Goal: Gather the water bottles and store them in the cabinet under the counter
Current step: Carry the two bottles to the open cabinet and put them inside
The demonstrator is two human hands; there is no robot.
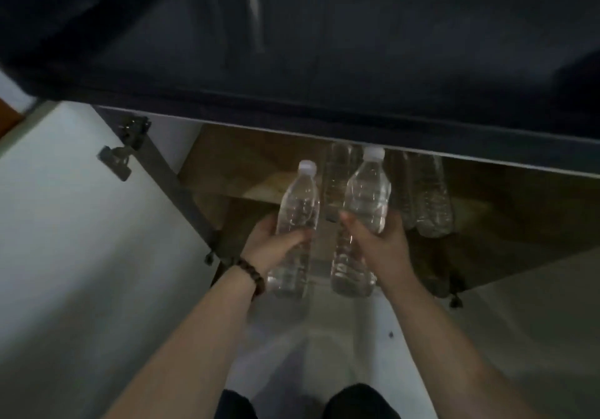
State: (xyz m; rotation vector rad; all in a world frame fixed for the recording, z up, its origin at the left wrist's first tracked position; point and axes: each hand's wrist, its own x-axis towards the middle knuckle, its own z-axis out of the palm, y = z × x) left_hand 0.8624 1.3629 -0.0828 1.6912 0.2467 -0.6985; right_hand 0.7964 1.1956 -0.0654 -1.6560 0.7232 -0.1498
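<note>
Beneath the dark counter (292,45) the cabinet (487,224) stands open, its white door (81,224) swung left; several clear water bottles (428,198) already stand inside at the back, so the storing looks partly done. Left hand (272,246) is wrapped around one capped bottle (297,211); right hand (380,243) grips another (367,198), both held at the opening, not yet set down; whether more remain elsewhere cannot be told; the counter's overhang crowds the entry.

Cabinet shelf (246,172) free at left; stored bottles (428,198) block right.
</note>
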